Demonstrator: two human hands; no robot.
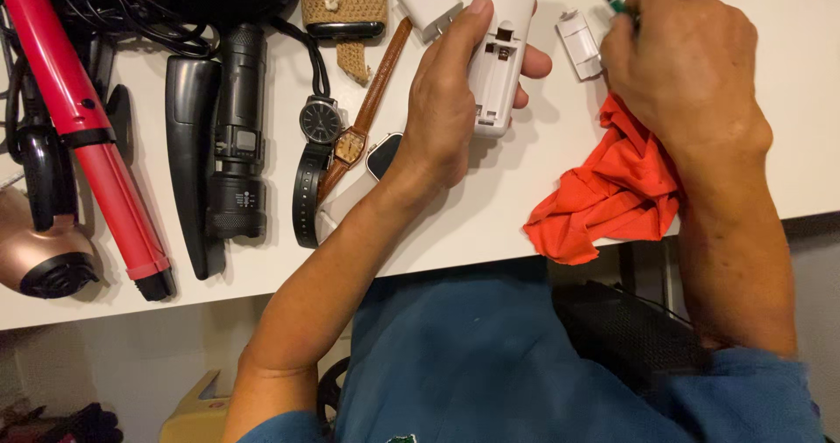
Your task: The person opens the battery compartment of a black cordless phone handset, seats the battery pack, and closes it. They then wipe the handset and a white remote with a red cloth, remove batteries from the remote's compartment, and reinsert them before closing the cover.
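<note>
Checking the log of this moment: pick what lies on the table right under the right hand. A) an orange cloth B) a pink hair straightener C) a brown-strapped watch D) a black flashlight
A: the orange cloth lies bunched at the table's edge beneath the right hand, while the left hand holds a white remote with its battery bay open.

A single head-worn camera looks steeply down from just above the person's own chest, facing forward over the near edge of the white counter (490, 224). It sits close: forearms fill the lower frame, and the counter's far side is cut off.
</note>
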